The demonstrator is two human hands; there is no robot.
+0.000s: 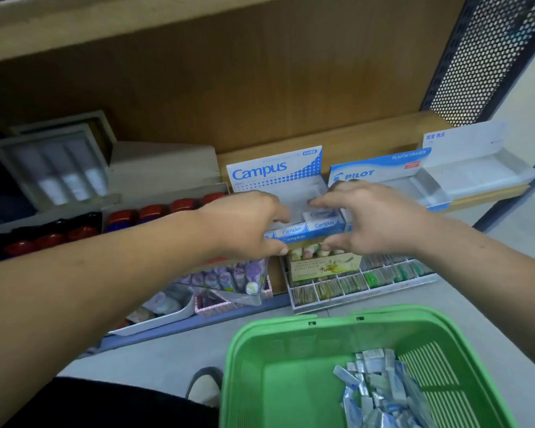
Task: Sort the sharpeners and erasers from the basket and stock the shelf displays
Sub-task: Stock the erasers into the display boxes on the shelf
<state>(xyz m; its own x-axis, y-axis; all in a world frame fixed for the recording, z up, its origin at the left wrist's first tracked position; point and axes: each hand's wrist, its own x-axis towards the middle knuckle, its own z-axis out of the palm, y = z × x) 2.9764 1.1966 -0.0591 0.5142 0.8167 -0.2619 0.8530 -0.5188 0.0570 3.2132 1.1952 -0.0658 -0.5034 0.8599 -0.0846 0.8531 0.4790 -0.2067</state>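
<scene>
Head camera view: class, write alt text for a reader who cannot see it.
The left hand and right hand reach into a Campus eraser display box on a wooden shelf, over its Campus erasers. Below, a green basket holds small wrapped packets.

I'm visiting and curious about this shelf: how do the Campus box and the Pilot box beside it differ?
The Campus box holds wrapped erasers at its front; the tray of the Pilot box looks empty. The left hand and right hand work at the Campus box; neither is in the Pilot box tray. Shared: blue-and-white card boxes with upright headers, side by side on the wooden shelf.
</scene>
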